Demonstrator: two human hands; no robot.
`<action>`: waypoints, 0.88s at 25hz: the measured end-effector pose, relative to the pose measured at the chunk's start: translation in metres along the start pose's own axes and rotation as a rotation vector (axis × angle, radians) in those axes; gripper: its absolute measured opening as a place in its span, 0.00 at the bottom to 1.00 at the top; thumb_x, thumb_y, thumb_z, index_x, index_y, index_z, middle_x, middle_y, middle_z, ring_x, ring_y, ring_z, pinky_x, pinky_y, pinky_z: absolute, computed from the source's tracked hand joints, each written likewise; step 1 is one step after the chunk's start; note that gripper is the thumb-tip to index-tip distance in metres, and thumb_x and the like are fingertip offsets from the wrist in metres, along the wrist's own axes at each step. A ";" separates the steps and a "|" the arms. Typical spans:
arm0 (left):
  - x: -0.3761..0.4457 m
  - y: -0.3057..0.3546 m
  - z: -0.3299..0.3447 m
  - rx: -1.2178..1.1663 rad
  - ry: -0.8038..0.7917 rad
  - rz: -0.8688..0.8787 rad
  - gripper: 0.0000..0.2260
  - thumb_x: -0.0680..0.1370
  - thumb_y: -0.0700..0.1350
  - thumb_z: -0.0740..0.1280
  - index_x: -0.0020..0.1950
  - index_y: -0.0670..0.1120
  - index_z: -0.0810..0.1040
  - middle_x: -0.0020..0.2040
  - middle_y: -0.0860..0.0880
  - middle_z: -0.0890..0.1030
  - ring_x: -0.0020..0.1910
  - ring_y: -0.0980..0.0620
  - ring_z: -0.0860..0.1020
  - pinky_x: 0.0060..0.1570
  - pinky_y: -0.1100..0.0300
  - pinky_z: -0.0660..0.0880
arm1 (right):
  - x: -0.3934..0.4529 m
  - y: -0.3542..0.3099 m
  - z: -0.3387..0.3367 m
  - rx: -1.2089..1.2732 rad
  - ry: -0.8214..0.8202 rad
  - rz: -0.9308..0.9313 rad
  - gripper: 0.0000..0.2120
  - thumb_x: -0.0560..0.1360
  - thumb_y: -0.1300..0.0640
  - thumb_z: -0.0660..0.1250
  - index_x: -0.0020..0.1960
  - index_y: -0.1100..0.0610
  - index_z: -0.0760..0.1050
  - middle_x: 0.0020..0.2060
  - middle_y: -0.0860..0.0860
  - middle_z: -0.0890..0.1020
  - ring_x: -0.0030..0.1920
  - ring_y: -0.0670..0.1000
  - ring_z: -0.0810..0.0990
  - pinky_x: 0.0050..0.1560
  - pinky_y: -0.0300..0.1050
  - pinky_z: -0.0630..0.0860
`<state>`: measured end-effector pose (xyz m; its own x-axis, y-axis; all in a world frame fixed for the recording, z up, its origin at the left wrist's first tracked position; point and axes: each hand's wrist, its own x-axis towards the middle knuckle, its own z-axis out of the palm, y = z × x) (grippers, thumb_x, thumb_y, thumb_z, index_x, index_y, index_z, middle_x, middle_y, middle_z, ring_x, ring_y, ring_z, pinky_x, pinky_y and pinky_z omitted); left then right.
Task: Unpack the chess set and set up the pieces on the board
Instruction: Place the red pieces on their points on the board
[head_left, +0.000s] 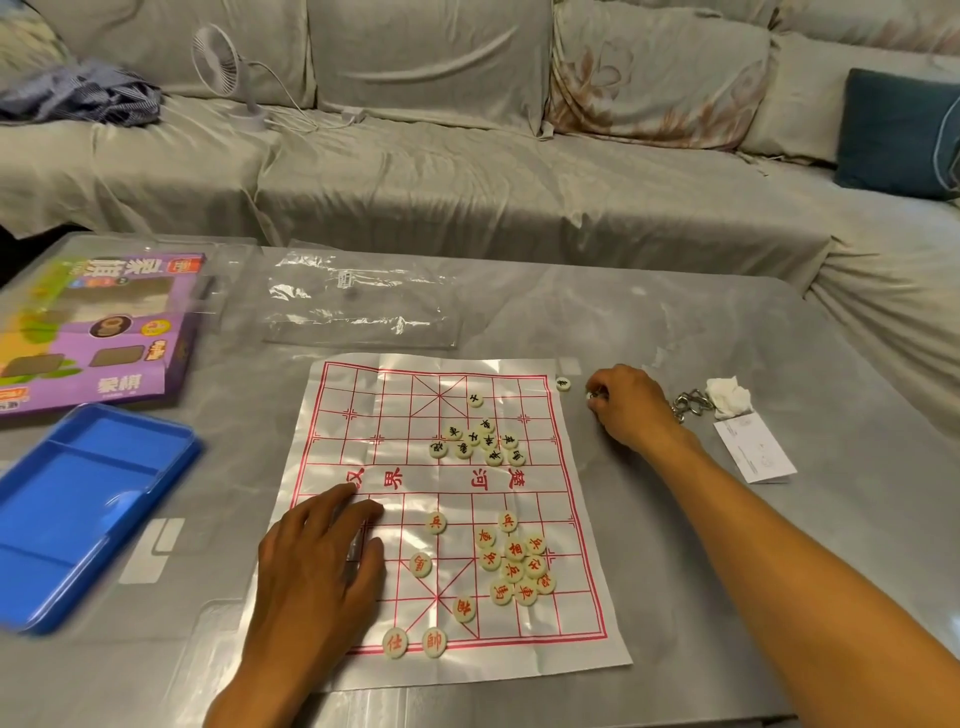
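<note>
Clearly, red characters 楚河 (496, 478) mark the board (441, 514) under scattered pieces (517, 564).

A home living room is indicated. A long sofa (467, 171) draped in loose grey covers is seen along the far side, with a floral cushion (654, 78) and a blue pillow (893, 132) at the right. A small desk fan (221, 62) and crumpled clothing (83, 96) are left on the seat. A low grey table (675, 322) is placed near, with keys (691, 405) and a tissue (730, 397).
</note>
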<state>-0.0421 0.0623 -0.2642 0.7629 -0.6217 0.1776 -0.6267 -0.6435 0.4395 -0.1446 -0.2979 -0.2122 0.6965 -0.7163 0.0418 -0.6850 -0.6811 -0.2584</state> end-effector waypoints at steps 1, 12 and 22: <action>0.000 0.001 0.000 0.000 0.002 0.000 0.23 0.75 0.62 0.52 0.60 0.55 0.77 0.66 0.51 0.75 0.64 0.45 0.74 0.64 0.43 0.64 | 0.000 -0.004 -0.003 0.020 -0.008 0.018 0.09 0.78 0.58 0.64 0.55 0.58 0.79 0.52 0.56 0.80 0.49 0.55 0.78 0.49 0.47 0.75; -0.002 0.003 -0.003 -0.036 -0.005 -0.009 0.24 0.75 0.63 0.51 0.61 0.55 0.77 0.67 0.52 0.74 0.66 0.47 0.72 0.66 0.45 0.63 | -0.023 -0.103 0.013 0.113 -0.029 -0.195 0.11 0.75 0.53 0.69 0.54 0.58 0.80 0.47 0.54 0.83 0.44 0.53 0.80 0.45 0.45 0.78; -0.001 0.001 -0.001 -0.021 0.005 -0.009 0.23 0.75 0.62 0.52 0.60 0.54 0.78 0.66 0.51 0.76 0.64 0.45 0.74 0.64 0.42 0.65 | -0.004 -0.037 0.005 0.115 0.014 -0.119 0.11 0.78 0.57 0.65 0.60 0.56 0.77 0.58 0.53 0.78 0.55 0.56 0.78 0.51 0.46 0.75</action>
<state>-0.0437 0.0630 -0.2630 0.7695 -0.6134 0.1776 -0.6161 -0.6398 0.4595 -0.1213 -0.2692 -0.2075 0.7676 -0.6343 0.0918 -0.5684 -0.7398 -0.3600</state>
